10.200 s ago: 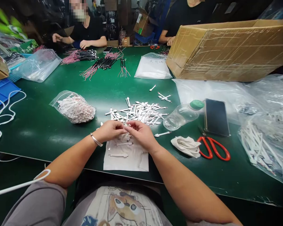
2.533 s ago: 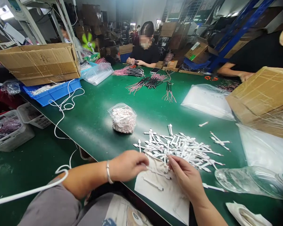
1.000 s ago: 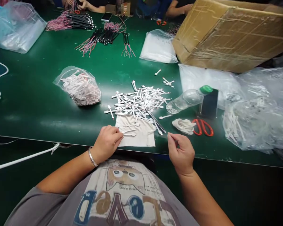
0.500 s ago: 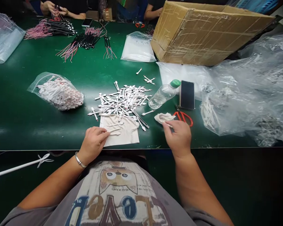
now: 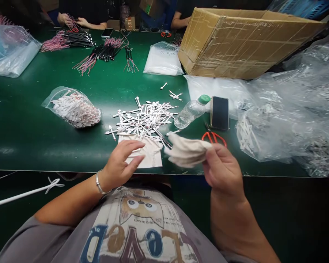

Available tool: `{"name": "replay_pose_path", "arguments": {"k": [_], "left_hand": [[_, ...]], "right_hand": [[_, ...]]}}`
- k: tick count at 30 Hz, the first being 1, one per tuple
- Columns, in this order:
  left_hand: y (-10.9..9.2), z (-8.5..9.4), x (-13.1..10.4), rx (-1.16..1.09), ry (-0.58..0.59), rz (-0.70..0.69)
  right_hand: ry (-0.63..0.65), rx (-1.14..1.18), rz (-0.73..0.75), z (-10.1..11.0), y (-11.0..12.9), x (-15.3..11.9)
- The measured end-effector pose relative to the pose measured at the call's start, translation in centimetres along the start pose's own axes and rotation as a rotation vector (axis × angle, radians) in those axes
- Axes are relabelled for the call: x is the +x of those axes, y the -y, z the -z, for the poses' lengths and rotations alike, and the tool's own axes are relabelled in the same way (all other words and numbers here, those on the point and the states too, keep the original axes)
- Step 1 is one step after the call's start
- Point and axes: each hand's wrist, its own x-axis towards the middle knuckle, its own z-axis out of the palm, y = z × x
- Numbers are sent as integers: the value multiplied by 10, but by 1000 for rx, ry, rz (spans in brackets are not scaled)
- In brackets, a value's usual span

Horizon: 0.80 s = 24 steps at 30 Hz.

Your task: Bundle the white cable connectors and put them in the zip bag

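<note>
My right hand (image 5: pixel 222 170) holds a crumpled white cloth (image 5: pixel 185 150) lifted above the near edge of the green table (image 5: pixel 27 131). With fingers spread and nothing in it, my left hand (image 5: pixel 122 162) hovers over a flat white sheet (image 5: pixel 150 155) that carries a few small white parts. Just behind the sheet lies a heap of small white connector parts (image 5: pixel 144 118).
A clear bag of white parts (image 5: pixel 72 107) lies to the left. A plastic bottle (image 5: pixel 192 111), a black phone (image 5: pixel 219 112) and red scissors (image 5: pixel 214 137) sit right of the heap. Large plastic bags (image 5: pixel 287 109), a cardboard box (image 5: pixel 246 42) and wire bundles (image 5: pixel 98 53) fill the back; other people's hands (image 5: pixel 71 20) work there.
My right hand has picked the crumpled cloth up off the table and brought it toward me. My left hand has risen from the sheet and opened.
</note>
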Motion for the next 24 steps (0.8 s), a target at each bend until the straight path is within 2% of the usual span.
{"name": "replay_pose_path", "arguments": {"k": [2,4,6,7,8,10,12,14,15,17,20,22,24], "left_hand": [[-11,-8,11,-171,165,94],[-16,-16,16,-392,382,260],[-16,-21,15,-641,539,449],[-15,-23,13,-751,554,528],[-14,-23,11,-831,517,588],[-14,-22,9,-877,369,631],[-17,-18,8,-796,271,580],[-20,-13,8,-659,242,505],[-21,-11,8,-598,234,481],[-22,-11,8,-539,215,488],[-19,-21,6,-568,187,522],[-18,-35,4,-565,155,487],[-18,-49,2,-535,128,437]], "right_hand": [[187,49,-96,-12,13,-13],[339,49,-183,-25,19,-21],[406,111,-288,-37,20,-25],[402,173,-357,-43,18,-26],[387,244,-432,-49,16,-27],[402,364,-565,-58,10,-28],[540,377,-641,-63,6,-28],[693,286,-648,-63,4,-28],[721,228,-622,-62,4,-28],[667,153,-490,-60,6,-29],[483,232,-260,-64,10,-30],[398,371,-273,-74,13,-32],[348,477,-397,-85,14,-31]]}}
